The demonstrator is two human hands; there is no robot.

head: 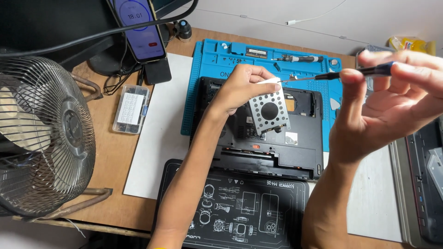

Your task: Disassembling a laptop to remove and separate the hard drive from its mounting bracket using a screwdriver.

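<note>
Beside laptop (258, 138) — fan (44, 133), phone (138, 27).

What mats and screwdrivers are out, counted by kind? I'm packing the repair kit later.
Blue mat: 1
Black printed mat: 1
White mat: 1
Screwdriver in right hand: 1
Screwdriver lying on the blue mat: 1
Total: 5

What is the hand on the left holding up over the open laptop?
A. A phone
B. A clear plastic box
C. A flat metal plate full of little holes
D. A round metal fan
C: the left hand pinches a flat silvery perforated plate with a large round hole in its middle, lifted above the opened laptop, while the right hand points a screwdriver at its edge.
</note>
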